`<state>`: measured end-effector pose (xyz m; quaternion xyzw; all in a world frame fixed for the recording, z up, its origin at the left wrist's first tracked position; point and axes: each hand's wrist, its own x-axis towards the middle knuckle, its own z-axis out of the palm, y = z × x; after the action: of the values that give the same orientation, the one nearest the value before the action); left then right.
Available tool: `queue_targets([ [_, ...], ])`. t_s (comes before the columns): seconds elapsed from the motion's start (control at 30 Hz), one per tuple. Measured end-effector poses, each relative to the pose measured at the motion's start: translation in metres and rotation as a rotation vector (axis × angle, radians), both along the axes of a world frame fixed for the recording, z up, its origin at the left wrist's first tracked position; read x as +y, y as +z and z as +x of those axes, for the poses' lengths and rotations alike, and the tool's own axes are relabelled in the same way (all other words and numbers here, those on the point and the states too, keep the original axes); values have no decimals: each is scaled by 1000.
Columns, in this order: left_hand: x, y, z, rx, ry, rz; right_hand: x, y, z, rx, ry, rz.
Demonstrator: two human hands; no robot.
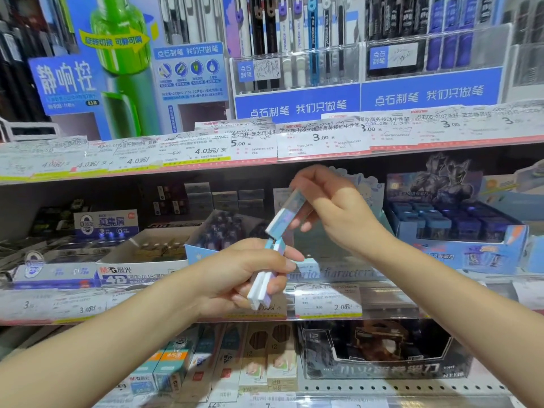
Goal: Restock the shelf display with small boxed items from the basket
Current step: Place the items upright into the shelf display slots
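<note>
Left hand (247, 275) grips a bundle of small boxes (266, 279); right hand (332, 207) pinches one pastel box (287, 214) above it, before the shelf (176, 301).

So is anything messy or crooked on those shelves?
Yes. The white paper price tags on the upper shelf edge overlap and sit tilted, with pen scribbles across them. The small pastel boxes in the left hand and right hand look undamaged.

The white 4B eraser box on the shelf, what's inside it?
Inside the white 4B eraser box a few small wrapped pieces show near the back. Its front wall hides whatever sits lower.
</note>
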<state>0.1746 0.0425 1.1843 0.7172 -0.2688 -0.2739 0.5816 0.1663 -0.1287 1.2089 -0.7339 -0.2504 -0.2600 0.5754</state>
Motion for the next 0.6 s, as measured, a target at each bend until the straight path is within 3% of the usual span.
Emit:
queue_targets([
  [0.2, 4, 2, -2, -269, 1, 127, -26, -7, 13, -37, -175, 78],
  [0.43, 5, 5, -1, -496, -2, 386, -36, -1, 16, 86, -384, -577],
  [0.6, 4, 2, -1, -512, -40, 489, -27, -5, 22, 49, -346, -471],
])
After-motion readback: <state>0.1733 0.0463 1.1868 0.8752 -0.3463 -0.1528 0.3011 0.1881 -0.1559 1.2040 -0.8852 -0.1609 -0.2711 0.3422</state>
